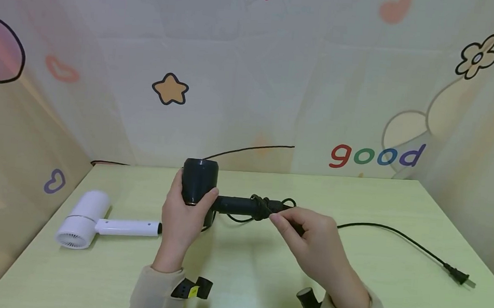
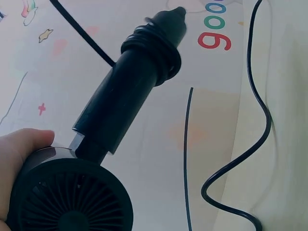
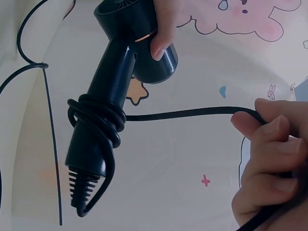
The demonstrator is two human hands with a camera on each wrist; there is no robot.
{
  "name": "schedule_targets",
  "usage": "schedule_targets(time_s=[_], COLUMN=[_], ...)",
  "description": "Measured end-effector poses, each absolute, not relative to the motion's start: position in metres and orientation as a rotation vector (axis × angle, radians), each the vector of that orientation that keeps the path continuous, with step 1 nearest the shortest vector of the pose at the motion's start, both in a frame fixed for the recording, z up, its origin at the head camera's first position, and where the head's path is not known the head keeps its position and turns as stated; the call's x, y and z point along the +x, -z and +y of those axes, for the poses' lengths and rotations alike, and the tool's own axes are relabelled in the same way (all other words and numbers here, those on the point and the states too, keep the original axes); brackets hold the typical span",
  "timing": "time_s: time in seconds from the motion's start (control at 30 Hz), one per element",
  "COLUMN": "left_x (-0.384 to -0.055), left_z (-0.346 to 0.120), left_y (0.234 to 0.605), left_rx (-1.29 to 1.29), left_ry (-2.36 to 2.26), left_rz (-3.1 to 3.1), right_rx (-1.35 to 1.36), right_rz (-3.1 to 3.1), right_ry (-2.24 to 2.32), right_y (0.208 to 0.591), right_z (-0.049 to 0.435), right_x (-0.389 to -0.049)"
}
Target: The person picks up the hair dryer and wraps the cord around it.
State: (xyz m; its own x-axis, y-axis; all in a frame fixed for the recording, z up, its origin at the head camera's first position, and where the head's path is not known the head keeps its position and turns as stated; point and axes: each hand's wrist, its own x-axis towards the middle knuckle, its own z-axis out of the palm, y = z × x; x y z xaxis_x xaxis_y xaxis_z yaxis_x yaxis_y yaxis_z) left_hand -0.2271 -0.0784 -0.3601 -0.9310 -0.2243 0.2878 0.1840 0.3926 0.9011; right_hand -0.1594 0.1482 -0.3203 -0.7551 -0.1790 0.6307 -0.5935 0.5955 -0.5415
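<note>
A black hair dryer (image 1: 199, 181) is held above the table by my left hand (image 1: 184, 224), which grips its barrel with the thumb on the near side. The handle (image 1: 238, 205) points right, and several turns of black power cord (image 1: 262, 209) wrap around it toward its end. My right hand (image 1: 316, 239) pinches the cord just beyond the handle. In the right wrist view a stretch of cord (image 3: 187, 114) runs from the coils to the fingers of my right hand (image 3: 274, 154), and more cord passes through the palm. The left wrist view shows the dryer's round grille (image 2: 72, 202).
A white hair dryer (image 1: 87, 221) lies on the left of the pale green table (image 1: 241, 279), its handle toward my left wrist. At the right the black cord ends in a plug (image 1: 457, 274). A printed cloth (image 1: 243, 86) hangs behind and along the sides.
</note>
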Motion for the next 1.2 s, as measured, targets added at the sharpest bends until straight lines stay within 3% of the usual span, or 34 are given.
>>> schedule_targets(time_s=[0.63,1.2], left_x=[-0.225,-0.229], left_z=[-0.087,-0.099], left_y=[0.355,0.356], left_rx=[0.15,0.215], left_ry=[1.637,1.661], left_rz=[-2.162,-2.016], right_rx=[0.907,0.981], right_rz=[-2.445,-2.642], right_ry=[-0.939,-1.01], right_y=[0.323,0.319], right_z=[0.144,0.141], right_x=[-0.155,-0.15])
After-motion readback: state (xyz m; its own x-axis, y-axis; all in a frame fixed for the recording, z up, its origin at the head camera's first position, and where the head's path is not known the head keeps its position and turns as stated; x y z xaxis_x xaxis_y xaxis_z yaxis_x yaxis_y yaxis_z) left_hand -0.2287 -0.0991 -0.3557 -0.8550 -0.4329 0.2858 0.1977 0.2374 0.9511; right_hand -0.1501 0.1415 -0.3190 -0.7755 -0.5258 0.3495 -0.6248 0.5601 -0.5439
